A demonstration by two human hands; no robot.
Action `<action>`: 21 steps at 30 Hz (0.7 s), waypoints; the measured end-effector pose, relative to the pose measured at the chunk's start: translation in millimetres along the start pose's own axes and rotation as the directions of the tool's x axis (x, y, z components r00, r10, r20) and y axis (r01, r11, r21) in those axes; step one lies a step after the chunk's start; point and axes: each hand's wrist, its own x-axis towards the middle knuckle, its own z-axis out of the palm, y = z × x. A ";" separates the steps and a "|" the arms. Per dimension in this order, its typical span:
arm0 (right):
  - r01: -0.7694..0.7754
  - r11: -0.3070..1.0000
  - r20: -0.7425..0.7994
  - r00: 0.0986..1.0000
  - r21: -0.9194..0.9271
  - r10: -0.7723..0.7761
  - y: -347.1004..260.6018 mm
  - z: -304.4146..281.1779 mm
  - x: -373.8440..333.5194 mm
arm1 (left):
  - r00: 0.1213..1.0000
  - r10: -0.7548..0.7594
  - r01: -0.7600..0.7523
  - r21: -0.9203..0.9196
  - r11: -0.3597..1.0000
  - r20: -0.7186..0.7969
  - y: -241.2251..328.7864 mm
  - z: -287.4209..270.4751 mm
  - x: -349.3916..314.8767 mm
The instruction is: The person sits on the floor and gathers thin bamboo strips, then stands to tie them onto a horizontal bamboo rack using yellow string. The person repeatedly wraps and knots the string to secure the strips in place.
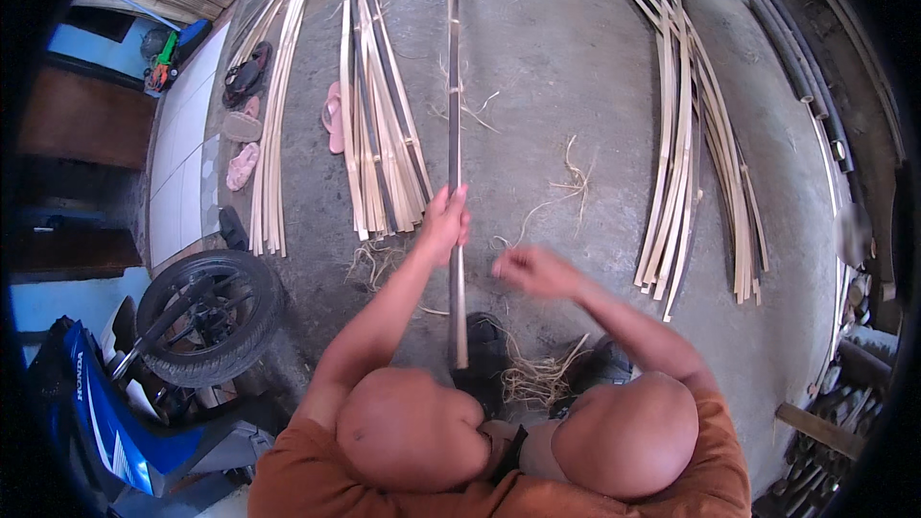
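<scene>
A long bamboo strip (pixel 455 149), dark on one side and pale along its edge, runs from the far edge of the view down between my knees. Around its nearer part my left hand (pixel 447 223) is closed, with the thumb lying along it. My right hand (pixel 539 271) hangs to the right of the strip, apart from it. Its fingers are curled together, and whatever they may hold is too small to make out. Thin shavings (pixel 578 177) lie on the floor ahead of it. A tangled heap of pale fibres (pixel 545 376) sits between my feet.
Bundles of split bamboo strips lie at the left (pixel 278 153), left of centre (pixel 384 134) and right (pixel 676 134). Sandals (pixel 332 117) lie among them. A wheel (pixel 209 317) and blue motorbike (pixel 101 412) stand near left. Dark poles (pixel 782 48) line the right side.
</scene>
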 end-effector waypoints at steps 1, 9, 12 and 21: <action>-0.017 0.994 -0.118 0.993 -0.105 0.004 -6.9 -18.8 25.3 | 1.000 -0.017 0.017 0.040 0.999 -0.020 -4.7 -9.6 -16.1; 0.088 0.961 -0.454 0.890 0.264 0.043 20.3 -41.9 194.6 | 0.990 -0.132 0.141 0.201 0.969 -0.054 -66.7 -53.0 -133.4; 0.043 0.868 -0.310 0.942 0.495 0.129 31.2 -2.2 183.5 | 0.966 -0.257 0.254 0.177 0.951 -0.005 -80.8 -64.6 -160.3; -0.071 0.949 -0.139 0.983 0.308 0.119 11.5 129.2 62.4 | 0.923 0.335 -0.141 0.646 0.751 -0.188 -45.4 -67.8 -39.3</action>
